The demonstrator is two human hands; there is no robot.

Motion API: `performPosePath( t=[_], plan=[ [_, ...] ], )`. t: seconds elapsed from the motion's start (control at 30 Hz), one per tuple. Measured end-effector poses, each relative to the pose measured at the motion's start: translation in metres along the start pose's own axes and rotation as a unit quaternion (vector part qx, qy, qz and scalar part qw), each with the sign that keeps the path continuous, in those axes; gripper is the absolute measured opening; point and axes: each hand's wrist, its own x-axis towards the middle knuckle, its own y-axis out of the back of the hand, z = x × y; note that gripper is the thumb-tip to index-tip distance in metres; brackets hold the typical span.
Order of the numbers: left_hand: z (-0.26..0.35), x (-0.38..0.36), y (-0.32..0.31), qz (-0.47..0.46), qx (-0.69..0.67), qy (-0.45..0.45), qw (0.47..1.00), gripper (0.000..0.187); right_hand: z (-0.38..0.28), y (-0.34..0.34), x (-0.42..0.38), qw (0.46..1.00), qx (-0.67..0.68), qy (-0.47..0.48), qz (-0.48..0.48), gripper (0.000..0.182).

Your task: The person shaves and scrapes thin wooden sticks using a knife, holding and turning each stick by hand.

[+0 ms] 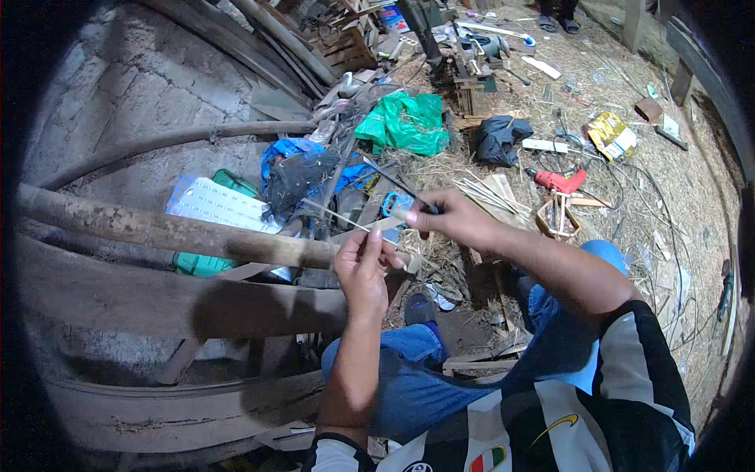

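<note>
My left hand (364, 267) is closed on a thin pale wooden stick (334, 214), pinched between thumb and fingers, one end pointing up and left. To the right and slightly above it, my right hand (452, 220) grips a long, slim dark tool (397, 181) that looks like a narrow blade. The tool slants up and left, roughly in line with the stick but farther off. Beyond my right hand, a bundle of similar thin sticks (491, 194) lies on the straw-covered ground.
A round wooden pole (157, 223) and a thick plank (181, 287) run along my left. Ahead lie a green plastic bag (403, 123) and a black bag (501, 140). A red power drill (558, 180) and a small wooden frame (557, 220) rest at my right, among cables.
</note>
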Motion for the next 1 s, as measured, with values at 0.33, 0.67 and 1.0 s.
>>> performPosePath(
  t=[0.33, 0.67, 1.0],
  plan=[
    [0.008, 0.003, 0.009, 0.063, -0.031, -0.073, 0.995, 0.016, 0.009, -0.010, 0.001, 0.997, 0.066, -0.013, -0.035, 0.027],
    [0.022, 0.002, 0.025, -0.140, -0.166, -0.049, 0.975, 0.068, 0.004, 0.020, 0.011, 0.999, -0.029, -0.021, 0.014, 0.032],
    [0.034, -0.008, 0.025, -0.177, 0.070, 0.188, 0.964, 0.025, -0.002, 0.032, 0.015, 0.971, -0.161, 0.132, 0.121, 0.036]
  ],
)
